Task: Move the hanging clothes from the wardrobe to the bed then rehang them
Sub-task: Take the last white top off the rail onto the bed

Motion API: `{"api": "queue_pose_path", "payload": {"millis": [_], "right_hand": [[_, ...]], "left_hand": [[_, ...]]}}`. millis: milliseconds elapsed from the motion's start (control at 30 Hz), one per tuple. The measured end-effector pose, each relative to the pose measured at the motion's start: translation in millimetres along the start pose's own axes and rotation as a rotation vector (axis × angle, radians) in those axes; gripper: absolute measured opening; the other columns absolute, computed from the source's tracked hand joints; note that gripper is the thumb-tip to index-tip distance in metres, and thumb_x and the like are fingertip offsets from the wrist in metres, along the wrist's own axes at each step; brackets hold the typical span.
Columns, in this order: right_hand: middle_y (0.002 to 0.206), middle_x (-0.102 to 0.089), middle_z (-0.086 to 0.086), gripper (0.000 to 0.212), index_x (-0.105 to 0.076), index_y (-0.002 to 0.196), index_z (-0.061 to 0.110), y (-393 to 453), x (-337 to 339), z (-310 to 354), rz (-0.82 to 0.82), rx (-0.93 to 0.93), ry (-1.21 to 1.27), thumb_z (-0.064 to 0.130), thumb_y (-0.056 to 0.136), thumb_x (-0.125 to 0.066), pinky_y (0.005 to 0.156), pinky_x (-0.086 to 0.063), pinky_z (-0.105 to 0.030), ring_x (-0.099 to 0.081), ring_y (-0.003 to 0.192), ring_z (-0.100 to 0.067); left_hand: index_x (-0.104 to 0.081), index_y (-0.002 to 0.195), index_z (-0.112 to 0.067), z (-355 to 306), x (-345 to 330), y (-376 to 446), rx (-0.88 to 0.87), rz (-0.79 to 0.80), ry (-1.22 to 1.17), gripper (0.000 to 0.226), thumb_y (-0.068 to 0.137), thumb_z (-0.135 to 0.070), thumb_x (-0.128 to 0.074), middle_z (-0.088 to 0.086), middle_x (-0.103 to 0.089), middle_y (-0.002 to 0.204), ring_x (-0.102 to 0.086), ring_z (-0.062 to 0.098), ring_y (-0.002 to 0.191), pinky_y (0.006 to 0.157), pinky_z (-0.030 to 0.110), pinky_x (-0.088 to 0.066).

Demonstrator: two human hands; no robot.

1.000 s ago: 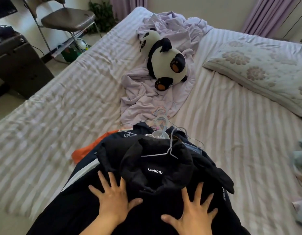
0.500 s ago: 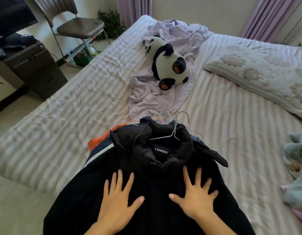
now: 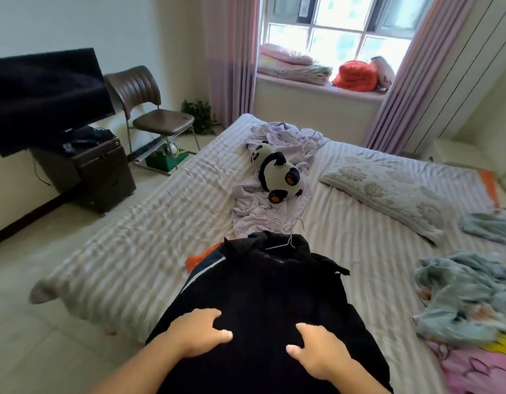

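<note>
A pile of dark clothes on hangers lies on the striped bed [image 3: 160,223], with a black padded jacket [image 3: 269,288] on top. A white wire hanger [image 3: 286,243] sticks out of its collar, and more hanger hooks show just beyond. An orange garment [image 3: 200,258] peeks out at the pile's left. My left hand [image 3: 196,332] and my right hand [image 3: 317,348] hover over the jacket's lower part. Their fingers are loosely curled and no fabric is bunched in them. The wardrobe is out of view.
A panda plush [image 3: 280,174] lies on a crumpled lilac sheet [image 3: 254,214] beyond the pile. A floral pillow [image 3: 388,191] and a teal blanket [image 3: 468,297] are to the right. A chair [image 3: 158,120], a dark cabinet [image 3: 104,172] and a TV [image 3: 44,92] stand left of the bed.
Both hands have drawn back down the jacket toward me, and their spread flat fingers have curled. My view has lifted, showing the window and more of the room.
</note>
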State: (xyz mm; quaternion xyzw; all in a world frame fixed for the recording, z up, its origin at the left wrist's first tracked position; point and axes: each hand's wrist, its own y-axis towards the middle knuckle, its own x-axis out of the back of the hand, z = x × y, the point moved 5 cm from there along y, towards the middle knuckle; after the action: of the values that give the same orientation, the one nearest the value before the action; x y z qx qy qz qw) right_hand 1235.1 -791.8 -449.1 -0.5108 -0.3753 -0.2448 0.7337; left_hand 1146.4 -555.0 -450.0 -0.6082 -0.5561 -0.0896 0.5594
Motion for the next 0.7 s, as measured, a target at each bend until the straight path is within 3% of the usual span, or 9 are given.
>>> {"api": "queue_pose_path", "payload": {"millis": [100,167,233,267,333,400,433,533,700], "right_hand": [[0.136,-0.055,-0.003,0.057,-0.047,0.14,0.017,-60,41,41,0.0,0.05,-0.037,0.051,0.094,-0.054,0.1,-0.047,-0.035,-0.055,0.122,-0.022],[0.142,-0.051,-0.007,0.064,-0.044,0.144,0.017,-96,69,68,-0.015,0.112,-0.096,0.052,0.092,-0.056,0.105,-0.044,-0.039,-0.051,0.127,-0.026],[0.141,-0.052,-0.008,0.067,-0.044,0.145,0.015,-131,96,98,-0.037,0.19,-0.154,0.052,0.091,-0.057,0.105,-0.043,-0.039,-0.051,0.127,-0.027],[0.136,-0.055,-0.008,0.065,-0.047,0.142,0.013,-148,109,113,-0.058,0.232,-0.183,0.052,0.091,-0.057,0.103,-0.044,-0.039,-0.053,0.125,-0.027],[0.117,-0.062,-0.005,0.055,-0.057,0.128,0.011,-179,132,141,-0.108,0.32,-0.236,0.051,0.091,-0.057,0.093,-0.047,-0.037,-0.057,0.113,-0.026],[0.1,-0.06,-0.002,0.041,-0.061,0.107,0.012,-205,147,167,-0.149,0.381,-0.285,0.05,0.092,-0.057,0.083,-0.046,-0.035,-0.058,0.101,-0.025],[0.102,-0.06,-0.003,0.042,-0.061,0.104,0.01,-217,153,180,-0.164,0.406,-0.312,0.05,0.092,-0.057,0.085,-0.047,-0.035,-0.058,0.102,-0.026],[0.126,-0.057,-0.008,0.056,-0.062,0.121,0.011,-252,160,214,-0.188,0.475,-0.371,0.056,0.089,-0.057,0.098,-0.045,-0.041,-0.053,0.116,-0.027],[0.147,-0.044,-0.008,0.066,-0.044,0.143,0.011,-328,140,278,-0.171,0.687,-0.476,0.054,0.094,-0.053,0.103,-0.036,-0.033,-0.043,0.132,-0.025]], "left_hand": [[-0.042,0.145,-0.017,6,53,-54,-0.07,0.019,0.057,0.075,0.083,-0.057,-0.057,0.002,-0.042,0.15,-0.042,0.018,0.136,0.11,0.032,-0.035],[-0.059,0.128,-0.013,9,89,-90,-0.1,-0.003,0.091,0.058,0.085,-0.052,-0.059,0.005,-0.059,0.131,-0.056,0.018,0.116,0.094,0.03,-0.043],[-0.065,0.107,-0.011,10,125,-133,-0.11,-0.076,0.105,0.051,0.082,-0.054,-0.06,0.001,-0.063,0.111,-0.058,0.018,0.097,0.082,0.029,-0.042],[-0.063,0.109,-0.014,11,141,-156,-0.116,-0.116,0.095,0.049,0.082,-0.055,-0.06,0.001,-0.06,0.113,-0.057,0.018,0.102,0.086,0.029,-0.041],[-0.057,0.131,-0.013,13,169,-201,-0.116,-0.194,0.069,0.059,0.087,-0.051,-0.06,0.003,-0.055,0.135,-0.051,0.019,0.124,0.1,0.03,-0.038],[-0.054,0.136,-0.012,17,188,-249,-0.12,-0.262,0.069,0.06,0.09,-0.049,-0.059,0.003,-0.051,0.142,-0.049,0.02,0.128,0.103,0.031,-0.038],[-0.054,0.136,-0.012,22,194,-272,-0.107,-0.281,0.078,0.059,0.091,-0.05,-0.058,0.003,-0.052,0.141,-0.049,0.02,0.126,0.102,0.031,-0.039],[-0.059,0.129,-0.013,46,196,-333,-0.031,-0.295,0.082,0.056,0.09,-0.053,-0.057,0.003,-0.057,0.133,-0.055,0.022,0.119,0.1,0.036,-0.044],[-0.062,0.125,-0.009,91,169,-434,0.151,-0.299,0.1,0.057,0.091,-0.055,-0.054,0.007,-0.06,0.13,-0.056,0.018,0.106,0.099,0.038,-0.045]]}}
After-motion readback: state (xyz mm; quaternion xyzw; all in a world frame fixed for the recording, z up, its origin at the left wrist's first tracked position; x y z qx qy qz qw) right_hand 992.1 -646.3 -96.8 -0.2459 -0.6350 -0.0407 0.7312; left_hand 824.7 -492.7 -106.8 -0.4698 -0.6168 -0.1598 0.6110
